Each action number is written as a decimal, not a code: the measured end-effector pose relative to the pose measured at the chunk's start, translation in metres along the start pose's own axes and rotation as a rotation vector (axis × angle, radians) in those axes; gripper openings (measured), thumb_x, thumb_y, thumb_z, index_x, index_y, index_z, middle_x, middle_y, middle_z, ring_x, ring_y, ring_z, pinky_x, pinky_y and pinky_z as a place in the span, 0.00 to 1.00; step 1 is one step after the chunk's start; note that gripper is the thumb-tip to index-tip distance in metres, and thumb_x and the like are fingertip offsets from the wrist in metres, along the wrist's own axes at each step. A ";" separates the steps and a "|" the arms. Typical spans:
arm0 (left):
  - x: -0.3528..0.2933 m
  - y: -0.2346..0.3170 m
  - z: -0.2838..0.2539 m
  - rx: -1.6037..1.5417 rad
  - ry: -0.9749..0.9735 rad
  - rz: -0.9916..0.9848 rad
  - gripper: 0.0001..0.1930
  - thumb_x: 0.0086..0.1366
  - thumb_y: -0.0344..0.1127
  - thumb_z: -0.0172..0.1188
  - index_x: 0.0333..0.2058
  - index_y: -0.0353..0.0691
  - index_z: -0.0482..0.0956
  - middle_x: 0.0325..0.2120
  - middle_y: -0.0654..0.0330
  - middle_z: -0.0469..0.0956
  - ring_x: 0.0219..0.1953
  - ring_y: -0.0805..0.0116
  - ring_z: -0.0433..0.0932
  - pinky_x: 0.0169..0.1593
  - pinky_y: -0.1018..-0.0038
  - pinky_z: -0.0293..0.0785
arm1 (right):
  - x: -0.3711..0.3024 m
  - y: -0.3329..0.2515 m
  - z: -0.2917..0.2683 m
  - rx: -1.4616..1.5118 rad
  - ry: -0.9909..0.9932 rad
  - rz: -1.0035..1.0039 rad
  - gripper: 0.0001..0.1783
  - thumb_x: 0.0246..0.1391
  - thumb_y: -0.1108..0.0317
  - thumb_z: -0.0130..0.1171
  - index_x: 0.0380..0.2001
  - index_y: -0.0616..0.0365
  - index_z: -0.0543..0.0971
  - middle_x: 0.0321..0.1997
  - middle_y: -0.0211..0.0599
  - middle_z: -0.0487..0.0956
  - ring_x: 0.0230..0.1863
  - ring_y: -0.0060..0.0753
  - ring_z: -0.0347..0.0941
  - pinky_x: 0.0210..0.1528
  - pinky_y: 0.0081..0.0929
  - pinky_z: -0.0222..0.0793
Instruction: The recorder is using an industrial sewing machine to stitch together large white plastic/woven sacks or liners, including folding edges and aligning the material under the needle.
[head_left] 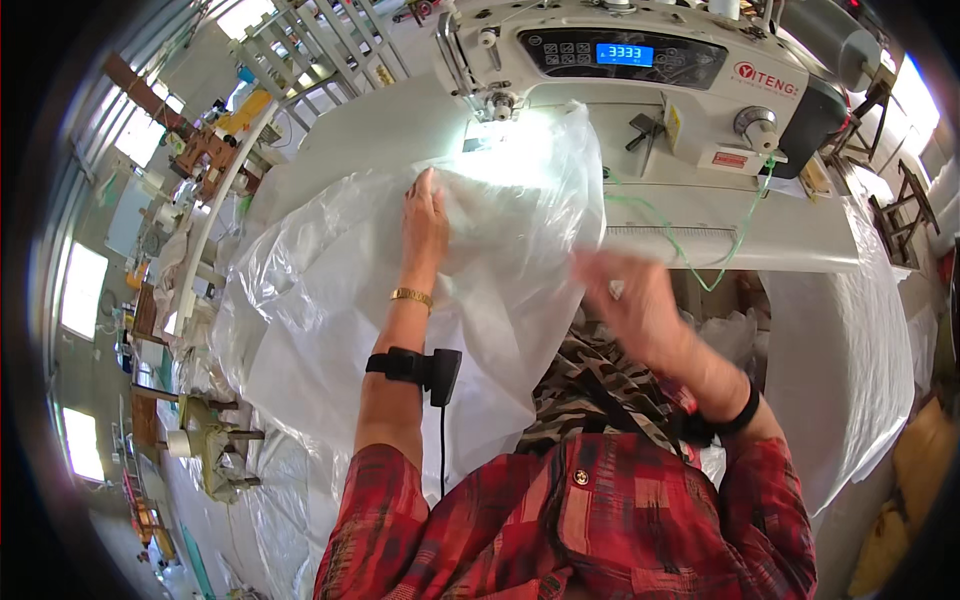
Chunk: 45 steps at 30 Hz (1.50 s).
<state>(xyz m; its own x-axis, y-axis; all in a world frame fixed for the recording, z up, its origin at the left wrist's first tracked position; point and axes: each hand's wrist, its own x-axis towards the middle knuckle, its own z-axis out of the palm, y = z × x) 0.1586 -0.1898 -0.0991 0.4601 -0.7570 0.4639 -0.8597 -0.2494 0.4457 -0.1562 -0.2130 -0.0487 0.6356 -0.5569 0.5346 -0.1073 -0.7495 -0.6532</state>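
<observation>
The plastic sheet [330, 260], clear and crumpled, lies on the table [335, 135] with its upper end at the needle area and spills over the near edge toward the lap. The left hand [426, 220] rests on it just below the needle area, fingers close together and pointing away from the body; whether they pinch any plastic, I cannot tell. The right hand [632, 300] is blurred, near the sheet's right edge in front of the table; how far open it is, and whether it holds anything, I cannot tell.

The sewing machine [630, 60] stands across the far side, its needle end above the sheet, where a bright light washes out detail. Right of the sheet, a green cord [742, 240] hangs from the machine, loops over the table's near edge and runs back toward the sheet, close to the right hand. A small black tool [642, 130] lies beneath the machine's arm.

Camouflage cloth [590, 385] covers the lap. To the right, a white sheet [835, 350] drapes down beyond the table end. At far left are a metal railing [325, 50] and a cluttered curved bench [215, 205].
</observation>
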 end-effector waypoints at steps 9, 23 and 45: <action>0.021 -0.012 -0.016 0.393 -0.064 -0.135 0.19 0.61 0.38 0.57 0.52 0.44 0.74 0.48 0.55 0.74 0.56 0.55 0.69 0.58 0.52 0.62 | 0.138 0.095 0.010 -0.584 0.338 0.170 0.38 0.50 0.38 0.61 0.45 0.67 0.75 0.45 0.56 0.79 0.45 0.57 0.77 0.46 0.44 0.72; 0.017 0.007 -0.086 -0.282 0.053 0.107 0.15 0.58 0.40 0.67 0.37 0.34 0.79 0.36 0.56 0.79 0.40 0.62 0.78 0.45 0.69 0.73 | 0.135 0.077 0.021 0.245 0.112 0.307 0.15 0.62 0.60 0.52 0.35 0.62 0.78 0.26 0.27 0.76 0.29 0.21 0.66 0.34 0.23 0.63; -0.048 0.125 -0.126 -0.780 -0.081 0.373 0.07 0.53 0.29 0.71 0.29 0.36 0.83 0.30 0.62 0.79 0.35 0.73 0.76 0.42 0.75 0.73 | 0.061 -0.066 0.020 0.616 0.153 0.088 0.08 0.64 0.70 0.56 0.33 0.64 0.77 0.27 0.22 0.72 0.30 0.13 0.62 0.33 0.15 0.62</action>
<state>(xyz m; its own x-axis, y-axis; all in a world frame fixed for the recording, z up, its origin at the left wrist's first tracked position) 0.0572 -0.1087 0.0313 0.1356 -0.7549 0.6417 -0.5403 0.4865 0.6865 -0.0947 -0.1906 0.0162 0.5231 -0.6862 0.5055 0.3337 -0.3808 -0.8623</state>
